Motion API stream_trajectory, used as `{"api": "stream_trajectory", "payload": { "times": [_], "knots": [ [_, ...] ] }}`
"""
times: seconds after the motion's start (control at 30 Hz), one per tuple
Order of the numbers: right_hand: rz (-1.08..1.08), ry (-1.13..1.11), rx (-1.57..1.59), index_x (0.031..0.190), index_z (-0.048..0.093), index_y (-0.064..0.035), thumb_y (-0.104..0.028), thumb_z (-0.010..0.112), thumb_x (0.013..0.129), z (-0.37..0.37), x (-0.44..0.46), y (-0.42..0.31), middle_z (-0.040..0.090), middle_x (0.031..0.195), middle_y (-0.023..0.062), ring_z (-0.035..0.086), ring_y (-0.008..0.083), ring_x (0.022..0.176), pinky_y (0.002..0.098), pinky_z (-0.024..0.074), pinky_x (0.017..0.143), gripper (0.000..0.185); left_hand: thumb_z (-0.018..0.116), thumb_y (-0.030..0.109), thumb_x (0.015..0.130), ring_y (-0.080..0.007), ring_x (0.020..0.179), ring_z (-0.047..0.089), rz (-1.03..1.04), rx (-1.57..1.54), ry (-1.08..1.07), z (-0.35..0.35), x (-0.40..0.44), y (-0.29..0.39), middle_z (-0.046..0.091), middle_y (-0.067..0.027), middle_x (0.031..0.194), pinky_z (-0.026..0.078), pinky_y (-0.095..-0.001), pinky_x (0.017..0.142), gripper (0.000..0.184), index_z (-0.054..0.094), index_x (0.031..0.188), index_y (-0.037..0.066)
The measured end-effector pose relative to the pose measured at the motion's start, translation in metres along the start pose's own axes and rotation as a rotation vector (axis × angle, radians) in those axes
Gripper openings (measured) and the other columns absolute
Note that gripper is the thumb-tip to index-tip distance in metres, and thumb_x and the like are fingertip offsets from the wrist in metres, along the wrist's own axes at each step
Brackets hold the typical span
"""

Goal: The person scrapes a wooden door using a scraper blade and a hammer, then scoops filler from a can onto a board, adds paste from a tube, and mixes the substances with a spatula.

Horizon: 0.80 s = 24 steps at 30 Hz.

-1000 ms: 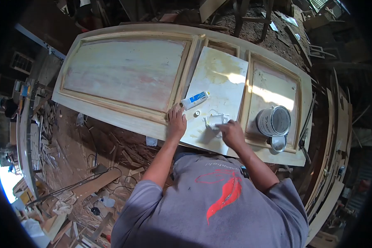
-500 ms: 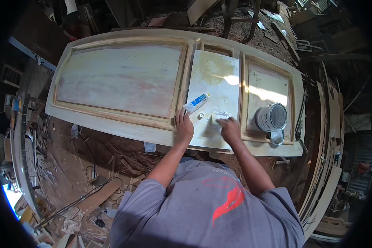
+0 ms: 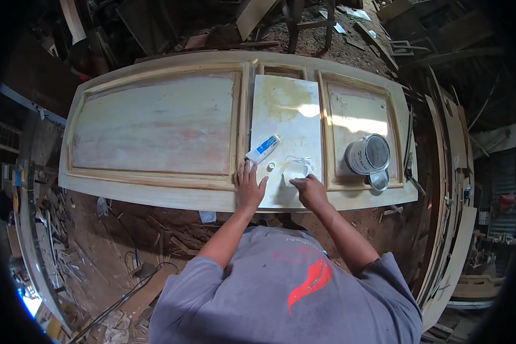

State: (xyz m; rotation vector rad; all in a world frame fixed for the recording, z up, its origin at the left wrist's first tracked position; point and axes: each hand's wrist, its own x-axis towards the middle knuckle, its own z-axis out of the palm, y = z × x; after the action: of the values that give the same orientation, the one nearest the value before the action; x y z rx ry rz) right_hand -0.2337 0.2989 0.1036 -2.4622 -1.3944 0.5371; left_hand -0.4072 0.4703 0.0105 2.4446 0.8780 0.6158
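My left hand (image 3: pixel 250 186) presses down with its fingers apart at the left edge of a pale, stained board (image 3: pixel 286 123). Just beyond its fingertips lies a white-and-blue tube (image 3: pixel 264 148). My right hand (image 3: pixel 311 191) is closed on a flat pale scraper (image 3: pixel 296 170), whose blade meets the board; its grip end is hidden by the fingers. White paste (image 3: pixel 299 159) is smeared around the far end of the blade. Between the two hands sits a small white cap (image 3: pixel 270 167).
Beneath the board is a large panelled wooden door (image 3: pixel 155 186). An open can (image 3: pixel 370 155) with a round lid (image 3: pixel 379 180) beside it stands on the right panel. Wood scraps litter the floor, and long planks (image 3: pixel 450 229) lean at the right.
My right hand has turned the scraper so its blade shows flat on the board, by the paste. My left hand has stayed at the board's edge, its fingers more spread. The camera view has shifted.
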Motion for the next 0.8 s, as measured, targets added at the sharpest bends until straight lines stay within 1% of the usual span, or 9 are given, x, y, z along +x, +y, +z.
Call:
{"api": "stream_trajectory", "payload": {
  "times": [0.1,0.13,0.27,0.37,0.43,0.47,0.6,0.7,0.8],
  "knots": [
    [0.215,0.077,0.005,0.117,0.084,-0.0168,-0.002,0.062,0.090,-0.018,0.025,0.003,0.081,0.109,0.0102,0.070,0.0334,0.102,0.0468,0.0595,0.085,0.038,0.075,0.039,0.099,-0.0452,0.156,0.034,0.003,0.004,0.000,0.008,0.000,-0.005,0.050,-0.0266,0.157,0.032,-0.0590,0.126,0.068,0.054,0.151,0.000],
    [0.065,0.349,0.091,0.119,0.083,-0.0176,-0.001,0.061,0.090,-0.011,0.028,0.009,0.081,0.110,0.0095,0.070,0.0343,0.104,0.0468,0.0598,0.085,0.040,0.075,0.040,0.099,-0.0448,0.156,0.034,-0.001,0.001,0.005,0.010,-0.001,-0.005,0.050,-0.0264,0.157,0.032,-0.0586,0.126,0.068,0.054,0.151,0.001],
    [-0.028,0.168,-0.015,0.119,0.081,-0.0150,0.000,0.058,0.088,0.036,0.012,0.011,0.079,0.121,0.0089,0.070,0.0355,0.110,0.0450,0.0595,0.092,0.042,0.075,0.039,0.099,-0.0437,0.156,0.035,-0.029,0.010,-0.008,0.012,0.003,-0.003,0.049,-0.0252,0.160,0.028,-0.0584,0.127,0.069,0.053,0.154,0.003],
    [0.101,0.005,0.071,0.116,0.083,-0.0159,-0.002,0.061,0.090,-0.004,0.011,-0.005,0.080,0.109,0.0138,0.071,0.0370,0.100,0.0475,0.0591,0.087,0.037,0.075,0.040,0.099,-0.0419,0.156,0.036,-0.044,0.050,-0.006,0.012,-0.002,-0.002,0.050,-0.0230,0.159,0.027,-0.0601,0.126,0.068,0.054,0.154,0.005],
    [0.173,0.152,0.056,0.113,0.084,-0.0152,-0.002,0.061,0.090,-0.020,0.026,-0.001,0.078,0.101,0.0143,0.071,0.0379,0.095,0.0471,0.0588,0.086,0.035,0.075,0.043,0.098,-0.0399,0.156,0.036,-0.045,0.046,0.006,0.014,0.000,-0.003,0.052,-0.0202,0.157,0.027,-0.0621,0.125,0.067,0.056,0.152,0.007],
    [0.033,0.357,0.074,0.116,0.083,-0.0161,-0.002,0.061,0.090,-0.006,0.033,0.013,0.078,0.100,0.0141,0.071,0.0376,0.098,0.0483,0.0592,0.085,0.037,0.075,0.043,0.098,-0.0398,0.156,0.036,-0.047,0.043,0.011,0.015,0.001,-0.003,0.052,-0.0200,0.158,0.027,-0.0619,0.125,0.068,0.056,0.152,0.008],
    [-0.031,0.171,-0.003,0.125,0.080,-0.0181,-0.001,0.061,0.091,0.043,0.018,0.011,0.080,0.116,0.0129,0.071,0.0361,0.105,0.0472,0.0601,0.088,0.043,0.076,0.043,0.097,-0.0398,0.156,0.036,-0.051,0.037,0.008,0.015,-0.001,-0.004,0.051,-0.0194,0.159,0.028,-0.0620,0.124,0.068,0.055,0.152,0.009],
    [-0.054,-0.011,0.049,0.115,0.084,-0.0181,-0.005,0.062,0.091,0.010,0.004,-0.002,0.080,0.105,0.0148,0.072,0.0357,0.099,0.0471,0.0604,0.086,0.035,0.077,0.042,0.097,-0.0405,0.156,0.035,-0.056,0.020,0.007,0.015,0.000,-0.004,0.050,-0.0216,0.159,0.027,-0.0616,0.125,0.069,0.054,0.153,0.008],
    [0.178,0.060,0.050,0.113,0.085,-0.0154,-0.007,0.062,0.093,-0.028,0.028,0.006,0.076,0.093,0.0200,0.072,0.0386,0.095,0.0474,0.0589,0.082,0.031,0.078,0.040,0.096,-0.0406,0.156,0.035,-0.067,0.021,-0.008,0.014,0.002,-0.003,0.050,-0.0227,0.159,0.026,-0.0605,0.125,0.070,0.054,0.153,0.007]
  ]
}}
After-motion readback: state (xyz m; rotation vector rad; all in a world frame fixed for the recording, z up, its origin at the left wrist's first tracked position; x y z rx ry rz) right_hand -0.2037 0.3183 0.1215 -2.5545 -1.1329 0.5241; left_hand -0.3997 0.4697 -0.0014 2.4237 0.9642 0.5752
